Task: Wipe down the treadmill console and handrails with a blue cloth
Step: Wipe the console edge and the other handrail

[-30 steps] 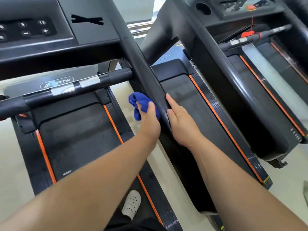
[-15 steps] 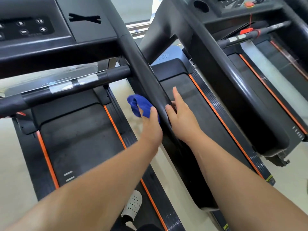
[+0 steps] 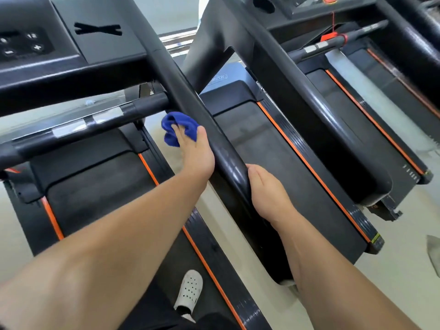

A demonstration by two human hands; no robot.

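Since the earlier frame my left hand has travelled farther up the handrail, and my right hand has dropped back nearer to me along the same rail. The two are no longer level.

Left hand: grasping the blue cloth. My fingers are sunk into its bunched folds and my thumb lies along the rail. The cloth is pressed against the left face of the handrail, just below the point where the crossbar joins it.

Right hand: closed on the handrail from its right side. My thumb rests on the top surface. My fingers pass round the rail's edge and are out of sight.

The handrail is black and glossy. It slopes from the console, far left, down toward me.

The crossbar carries two silver plates and runs off to the left.

Below it lies the running belt, edged on its right by an orange stripe.

A neighbouring treadmill stands to the right, with a red clip hanging near its own console.

A white perforated shoe stands on the near deck, between my forearms.
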